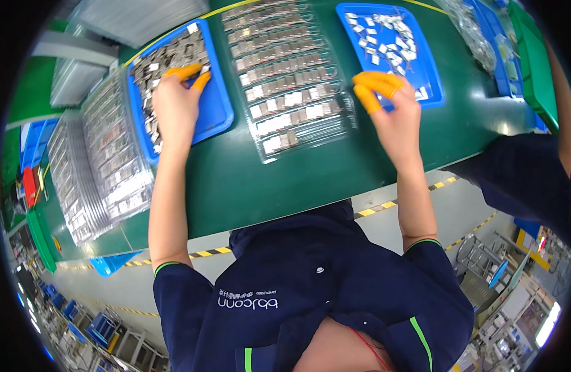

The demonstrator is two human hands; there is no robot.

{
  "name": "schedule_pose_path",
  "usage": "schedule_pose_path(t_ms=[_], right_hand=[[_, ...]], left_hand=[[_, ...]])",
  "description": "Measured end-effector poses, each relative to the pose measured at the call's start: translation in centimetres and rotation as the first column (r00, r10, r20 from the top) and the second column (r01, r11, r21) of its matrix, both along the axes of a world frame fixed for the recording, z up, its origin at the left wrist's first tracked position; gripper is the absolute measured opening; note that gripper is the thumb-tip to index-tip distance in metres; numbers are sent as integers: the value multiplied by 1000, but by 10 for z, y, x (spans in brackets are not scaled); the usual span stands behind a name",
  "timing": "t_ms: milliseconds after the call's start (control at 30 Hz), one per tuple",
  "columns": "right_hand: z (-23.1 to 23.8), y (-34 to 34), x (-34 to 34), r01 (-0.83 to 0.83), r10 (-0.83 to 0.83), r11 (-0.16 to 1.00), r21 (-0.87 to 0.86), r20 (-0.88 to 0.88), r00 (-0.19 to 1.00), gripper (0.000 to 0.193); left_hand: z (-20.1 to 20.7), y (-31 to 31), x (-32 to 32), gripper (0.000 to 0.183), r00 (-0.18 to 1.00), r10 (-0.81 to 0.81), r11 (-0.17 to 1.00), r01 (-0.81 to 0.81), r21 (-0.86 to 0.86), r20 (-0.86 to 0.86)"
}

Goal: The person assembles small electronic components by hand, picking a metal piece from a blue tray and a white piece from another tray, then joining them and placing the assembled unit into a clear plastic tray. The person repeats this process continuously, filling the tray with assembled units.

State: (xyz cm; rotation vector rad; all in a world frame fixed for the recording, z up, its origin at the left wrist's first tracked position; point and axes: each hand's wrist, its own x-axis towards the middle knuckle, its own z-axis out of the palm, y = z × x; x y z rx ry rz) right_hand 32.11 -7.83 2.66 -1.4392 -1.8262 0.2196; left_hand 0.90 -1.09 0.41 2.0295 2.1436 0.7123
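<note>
My left hand (175,106), with orange covers on its fingertips, reaches over a blue tray (221,111) heaped with small silver-grey rectangular metal parts (185,52). Its thumb and forefinger close around one small silver part (205,69). My right hand (397,115), in the same orange fingertip covers, hovers between the clear plastic blister tray and a second blue tray. Its thumb and finger curl together, slightly blurred; anything between the tips cannot be made out. Rows of metal parts fill much of the clear blister tray (267,159). Small white pieces (394,46) lie scattered in the right blue tray (435,80).
Stacked clear blister trays (102,167) stand at the left on the green table (248,201). More clear trays (139,22) lie at the far left. A clear plastic bag (474,40) and a green bin (533,68) are at the right, beside another person's arm (564,118).
</note>
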Motion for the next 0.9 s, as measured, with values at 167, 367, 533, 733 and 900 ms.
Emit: schedule_pose_path(t_ms=[167,367,533,733,900], right_hand=[[-17,40,42,233,-228,971,-50,99,969,16],[-27,88,51,287,-257,954,-85,258,931,19],[-18,93,43,347,-270,918,-195,333,903,19],[-10,79,42,335,-327,941,-48,123,937,17],[12,34,-2,105,-108,994,-27,-115,987,20]], left_hand=[[-1,-1,0,21,996,-17,1000,19,-19,89],[6,-14,-2,24,961,28,998,-11,-63,276],[11,-39,-7,30,758,-43,999,15,49,651],[27,-74,6,25,466,87,994,18,-108,880],[27,-92,43,26,199,28,991,119,-53,980]])
